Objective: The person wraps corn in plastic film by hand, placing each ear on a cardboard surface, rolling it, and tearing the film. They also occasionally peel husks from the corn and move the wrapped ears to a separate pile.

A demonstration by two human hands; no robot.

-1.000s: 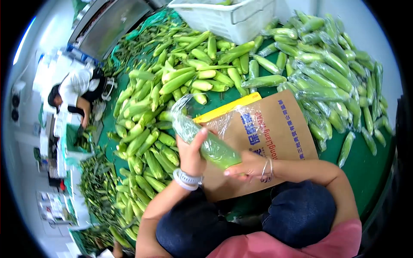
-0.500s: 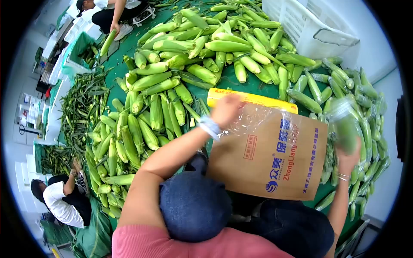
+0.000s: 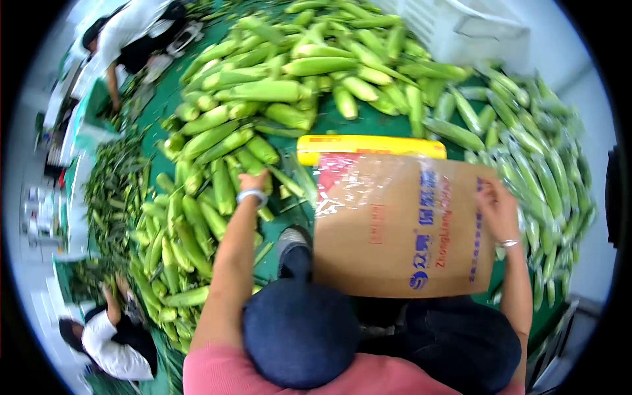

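My left hand (image 3: 254, 182) reaches to the near edge of the unwrapped corn pile (image 3: 263, 92), at a cob; whether it grips one is unclear. Over the right edge of the brown cardboard box (image 3: 401, 250) is my right hand (image 3: 497, 204), fingers bent and slightly blurred, no cob visible in it. Clear plastic film (image 3: 352, 187) lies over the box's upper left part. Along the box's far edge runs a yellow roll (image 3: 372, 147). Film-wrapped cobs (image 3: 546, 178) are heaped to the right of the box.
A white plastic crate (image 3: 461, 29) stands at the back right. Loose husks (image 3: 118, 178) cover the floor at left. One person (image 3: 125, 33) bends at the upper left; another person (image 3: 115, 345) sits at the lower left. My knees are below the box.
My left hand has moved from the film left to the corn pile. My right hand has come back from the wrapped heap to the box edge and let go of a wrapped cob.
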